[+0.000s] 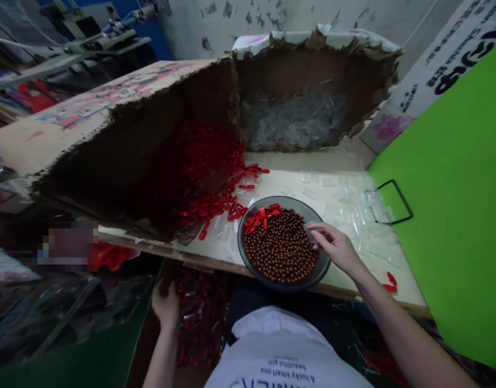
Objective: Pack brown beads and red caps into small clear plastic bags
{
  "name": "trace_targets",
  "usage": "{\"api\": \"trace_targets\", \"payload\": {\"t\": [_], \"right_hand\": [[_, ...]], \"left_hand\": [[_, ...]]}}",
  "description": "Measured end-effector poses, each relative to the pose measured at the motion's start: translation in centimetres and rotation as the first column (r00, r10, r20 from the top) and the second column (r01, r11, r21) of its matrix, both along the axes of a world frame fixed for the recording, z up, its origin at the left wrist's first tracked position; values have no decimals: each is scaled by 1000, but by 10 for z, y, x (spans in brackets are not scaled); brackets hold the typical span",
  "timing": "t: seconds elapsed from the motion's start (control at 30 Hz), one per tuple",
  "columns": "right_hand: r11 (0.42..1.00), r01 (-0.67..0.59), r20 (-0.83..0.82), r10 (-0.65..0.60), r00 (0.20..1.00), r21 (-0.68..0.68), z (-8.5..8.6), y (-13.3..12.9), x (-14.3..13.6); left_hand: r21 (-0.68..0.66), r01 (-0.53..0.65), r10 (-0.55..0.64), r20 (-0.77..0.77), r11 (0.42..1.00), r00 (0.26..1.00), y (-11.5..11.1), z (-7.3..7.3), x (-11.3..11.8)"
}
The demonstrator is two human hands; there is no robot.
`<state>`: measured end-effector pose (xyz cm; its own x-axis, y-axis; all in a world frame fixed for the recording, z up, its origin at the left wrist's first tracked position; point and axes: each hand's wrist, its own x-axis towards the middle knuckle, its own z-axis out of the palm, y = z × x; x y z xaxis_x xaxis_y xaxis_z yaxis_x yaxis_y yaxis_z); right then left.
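Observation:
A grey bowl (243,249) at the table's front edge holds many shiny brown beads (281,253). Several red plastic pieces (264,216) lie on the beads at the bowl's far left side. My right hand (332,245) is over the bowl's right rim, thumb and fingers pinched on a small clear plastic piece (309,226). Below the table edge, my left hand (166,303) is at the left side of a box full of red and clear pieces (201,318). Its fingers are in shadow but look parted, with nothing visible in them.
A torn-open carton (122,140) on the left spills red pieces (215,202) onto the white table. Behind, another cut carton (312,64) contains clear pieces (292,121). Loose clear pieces (361,215) are scattered at right, beside a green panel (454,215) with a black wire handle (401,202).

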<state>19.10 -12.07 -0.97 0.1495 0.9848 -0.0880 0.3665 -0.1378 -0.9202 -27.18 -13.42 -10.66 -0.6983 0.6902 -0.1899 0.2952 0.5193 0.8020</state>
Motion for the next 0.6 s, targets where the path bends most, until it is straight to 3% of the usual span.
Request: {"api": "trace_targets", "payload": {"t": [0.1,0.2,0.33,0.4,0.5,0.6], "right_hand": [[981,-172,117,182,976,-90,-4,4,-3],[937,-328,378,350,857,-122,-6,13,-7],[872,-431,804,421,420,-232,-6,37,-8],[867,-418,859,414,299,-272,-6,50,-9],[838,-471,852,440,285,-275,-11,62,-17],[755,-592,797,528,292,-283,-22,62,-34]], "left_hand": [[200,130,-124,-45,971,991,17,21,49],[370,403,-366,-169,837,915,30,52,115],[414,703,-650,-287,578,704,36,75,187],[387,778,-726,-308,496,616,37,75,207],[306,832,-749,-368,462,551,37,68,219],[220,851,-739,-423,477,524,36,63,220]]}}
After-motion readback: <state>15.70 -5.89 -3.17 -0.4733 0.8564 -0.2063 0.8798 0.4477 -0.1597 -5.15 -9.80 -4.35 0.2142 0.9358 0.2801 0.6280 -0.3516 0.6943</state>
